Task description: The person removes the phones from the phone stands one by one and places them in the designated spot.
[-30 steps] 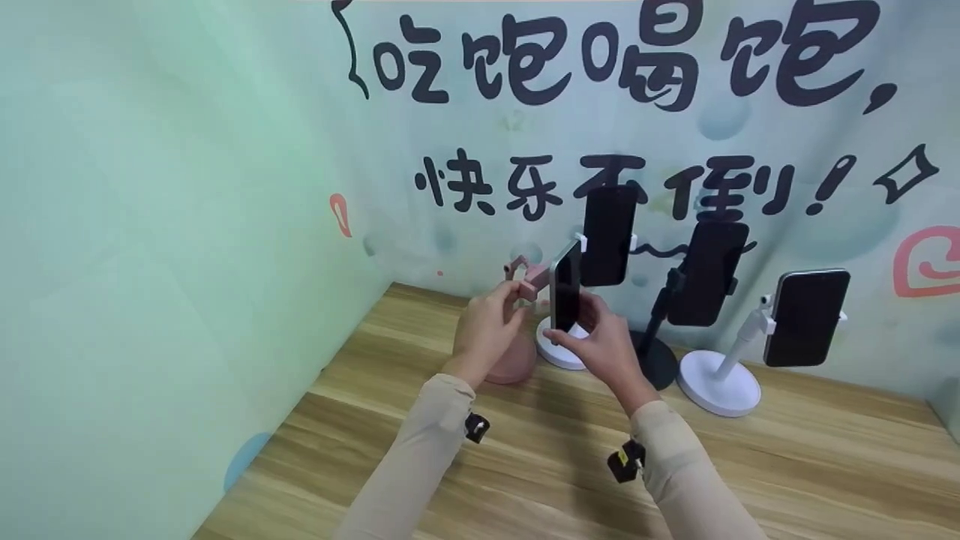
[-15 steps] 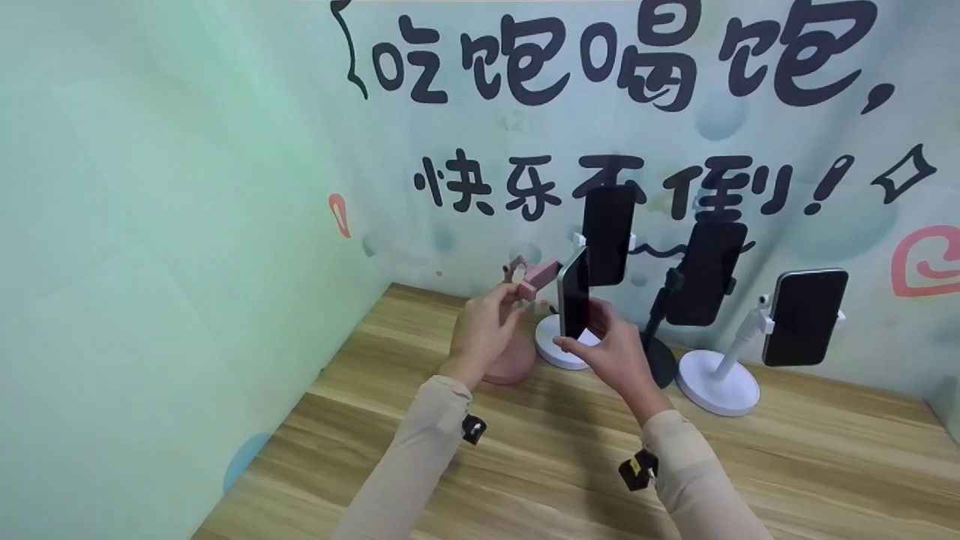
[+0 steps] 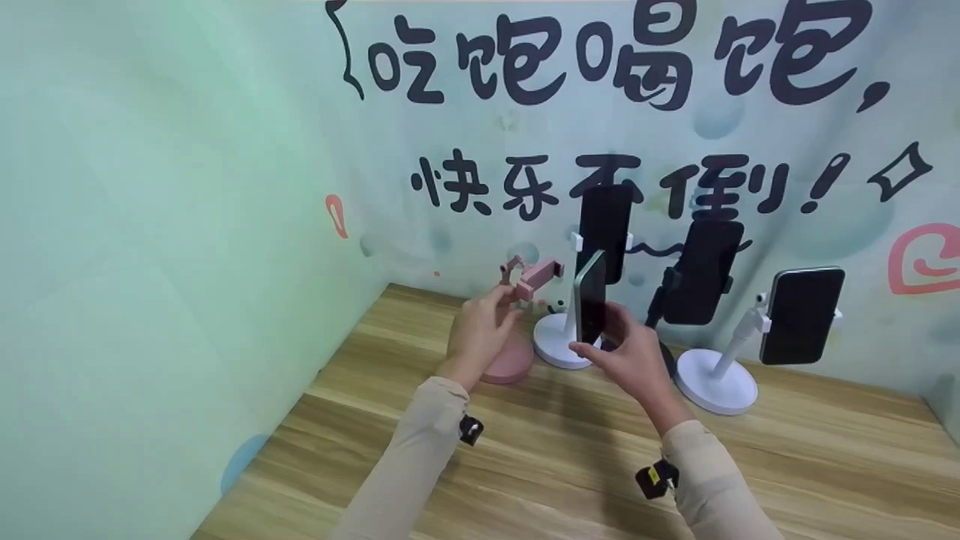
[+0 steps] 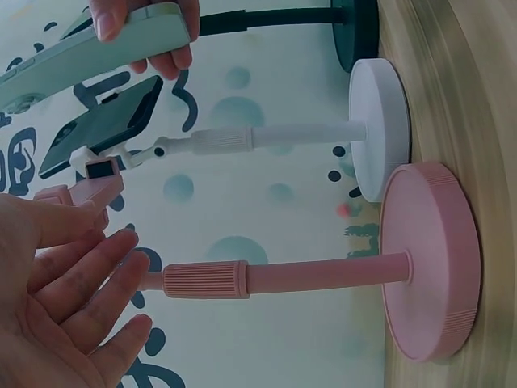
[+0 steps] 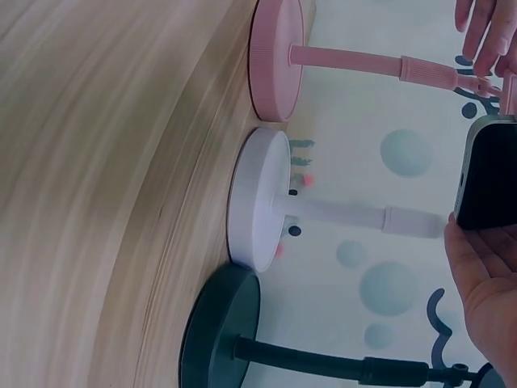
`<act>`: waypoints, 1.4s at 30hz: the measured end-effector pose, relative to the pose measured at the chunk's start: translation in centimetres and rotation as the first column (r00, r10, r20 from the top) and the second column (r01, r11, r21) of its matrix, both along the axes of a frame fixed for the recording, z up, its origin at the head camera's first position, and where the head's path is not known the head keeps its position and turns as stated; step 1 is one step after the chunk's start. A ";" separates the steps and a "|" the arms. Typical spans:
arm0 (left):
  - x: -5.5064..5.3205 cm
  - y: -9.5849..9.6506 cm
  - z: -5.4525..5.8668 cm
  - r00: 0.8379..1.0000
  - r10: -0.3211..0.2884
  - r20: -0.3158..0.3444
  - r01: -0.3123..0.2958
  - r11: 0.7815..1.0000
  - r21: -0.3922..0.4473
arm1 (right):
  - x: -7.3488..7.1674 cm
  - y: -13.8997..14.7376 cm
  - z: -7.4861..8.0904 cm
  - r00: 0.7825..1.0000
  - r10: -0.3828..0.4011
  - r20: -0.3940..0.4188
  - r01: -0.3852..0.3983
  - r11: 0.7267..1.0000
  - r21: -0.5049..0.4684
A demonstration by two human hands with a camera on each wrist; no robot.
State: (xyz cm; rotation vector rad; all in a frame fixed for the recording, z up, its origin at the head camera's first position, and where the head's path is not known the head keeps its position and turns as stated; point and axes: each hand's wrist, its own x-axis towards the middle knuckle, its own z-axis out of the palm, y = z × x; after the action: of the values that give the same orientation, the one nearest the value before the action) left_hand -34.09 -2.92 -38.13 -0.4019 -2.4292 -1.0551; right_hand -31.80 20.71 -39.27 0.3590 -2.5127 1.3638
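My left hand [image 3: 480, 330] pinches the clamp [image 3: 538, 277] of a pink phone stand between thumb and forefinger; the other fingers are spread in the left wrist view. The clamp holds no phone. The stand's round pink base [image 4: 428, 259] sits upright on the table. My right hand [image 3: 630, 349] grips a pale green smartphone [image 3: 591, 300] by its lower part, thumb on the near edge and fingers behind. The phone is upright, nearly edge-on in the head view, to the right of the pink clamp and apart from it. Its dark screen [image 5: 494, 178] faces the right wrist camera.
Behind the phone stands a white stand [image 3: 555, 341] bearing a dark phone [image 3: 604, 225]. To the right are a black stand with a phone [image 3: 703, 274] and a white stand [image 3: 716, 382] with another phone [image 3: 802, 315]. A printed wall [image 3: 450, 135] rises behind the wooden table [image 3: 360, 420].
My right hand has carried the phone to the right, away from the pink clamp, opening a gap between them. The left hand has stayed at the clamp, nearly still.
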 end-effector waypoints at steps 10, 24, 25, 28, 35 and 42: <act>-0.5 -0.4 -0.9 0.997 0.068 0.032 -0.067 0.998 -0.013 | 0.9 1.3 -0.9 1.000 -0.002 -0.023 0.001 1.000 -0.012; -1.7 -0.7 -2.1 0.976 0.157 0.151 -0.151 0.987 -0.048 | 1.8 2.4 -1.2 1.000 -0.022 -0.016 0.022 1.000 -0.001; -1.8 -0.8 -2.3 0.974 0.158 0.159 -0.152 0.987 -0.048 | 1.9 2.5 -1.2 1.000 -0.023 -0.018 0.023 1.000 0.003; -2.1 -0.8 -2.6 0.970 0.159 0.183 -0.155 0.987 -0.037 | 1.9 2.8 -1.3 0.999 -0.026 -0.025 0.027 0.999 0.018; -3.2 -1.1 -3.8 0.958 0.167 0.235 -0.170 0.985 -0.008 | 2.3 3.1 -1.6 0.999 -0.038 -0.022 0.038 0.999 0.033; -4.4 -1.7 -5.3 0.954 0.089 0.285 -0.118 0.989 0.085 | 2.5 3.2 -2.0 0.999 -0.044 -0.009 0.044 0.999 0.021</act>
State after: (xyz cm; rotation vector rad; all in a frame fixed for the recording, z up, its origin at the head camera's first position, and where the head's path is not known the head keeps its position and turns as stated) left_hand -38.48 -4.58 -43.41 -0.0931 -2.5938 -1.2557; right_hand -29.32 23.88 -41.24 0.3111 -2.5150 1.3172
